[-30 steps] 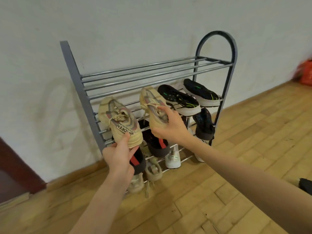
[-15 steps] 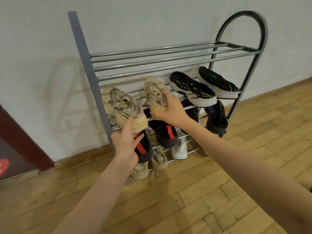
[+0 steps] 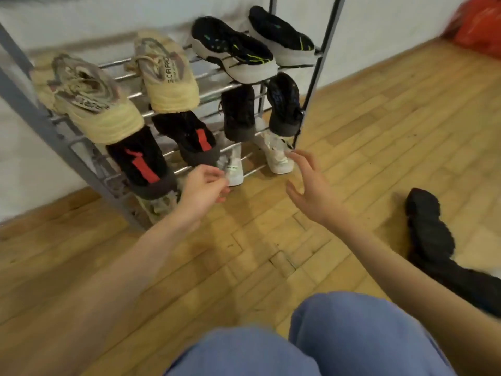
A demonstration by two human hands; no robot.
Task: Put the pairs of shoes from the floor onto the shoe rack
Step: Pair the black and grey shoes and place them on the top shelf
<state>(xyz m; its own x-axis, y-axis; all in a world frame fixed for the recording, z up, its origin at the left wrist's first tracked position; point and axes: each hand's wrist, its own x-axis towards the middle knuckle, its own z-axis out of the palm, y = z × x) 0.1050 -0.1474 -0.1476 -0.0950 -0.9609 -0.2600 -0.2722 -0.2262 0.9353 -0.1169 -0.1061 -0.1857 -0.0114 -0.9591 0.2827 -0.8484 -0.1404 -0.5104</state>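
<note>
Two hands: the left hand [image 3: 204,189] hung in front of the rack's lowest bars with its fingers loosely curled, holding nothing; the right hand [image 3: 309,185] was spread wide, fingers apart, also empty.
Rack: the grey metal shoe rack [image 3: 32,123] stood against the white wall [image 3: 27,169], its top cut off by the upper edge.
Beige pair: two beige knit trainers [image 3: 89,104] lay on the left half of the upper visible shelf, heels over its front bar.
Same shelf: a black pair with white soles [image 3: 235,55] sat beside them to the right.
Shelf below: black shoes with red stripes [image 3: 141,164] and a plain black pair [image 3: 238,112].
Bottom: white trainers [image 3: 276,153], partly hidden behind the shoes above.
Open room: bare wooden parquet floor [image 3: 271,240] lay in front of the rack.
Still on the floor: a black chunky-soled shoe [image 3: 428,226] lay well to the right, partly covered by the right forearm.
Hard to tell: motion blur smeared the rack bars; a red object [image 3: 479,31] in the far corner was unidentifiable.
Near edge: blue trousered knees [image 3: 339,343].
</note>
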